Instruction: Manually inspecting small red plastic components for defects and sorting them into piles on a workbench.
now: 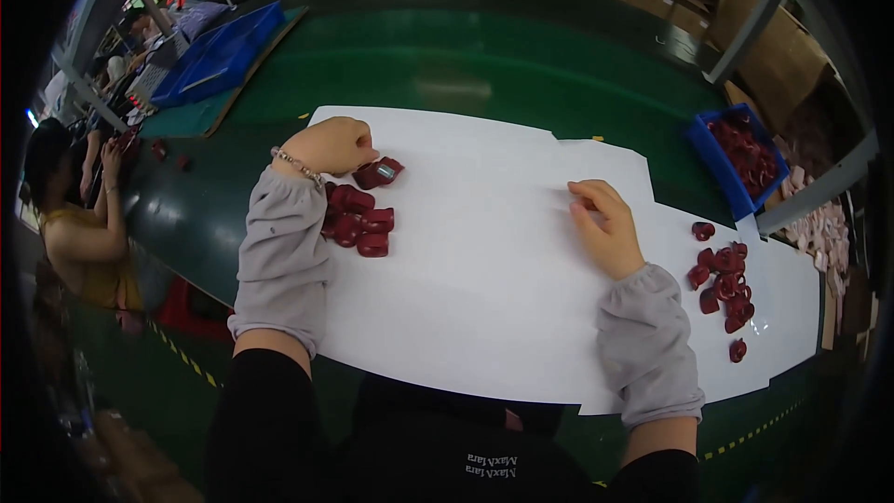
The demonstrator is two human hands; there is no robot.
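My left hand (328, 145), wearing a beaded bracelet, is curled closed at the upper left of the white sheet (484, 289). Right by its fingertips lies a dark red piece (379, 173) with a small greyish patch on top; whether the fingers grip anything is hidden. Several glossy dark red pieces (348, 228) sit bunched just below, beside my left forearm. Over the sheet's right half is my right hand (606, 226), open, thumb and forefinger apart with nothing visible between them. Farther right, more small dark red pieces (729, 284) are scattered in a loose group.
A blue bin (699, 144) filled with dark red pieces stands at the right, near a grey metal post (819, 184). Pale pink pieces (813, 210) are heaped beyond it. Blue trays (219, 54) rest at the far left of the green table (410, 61). Another person (88, 233) works at the left.
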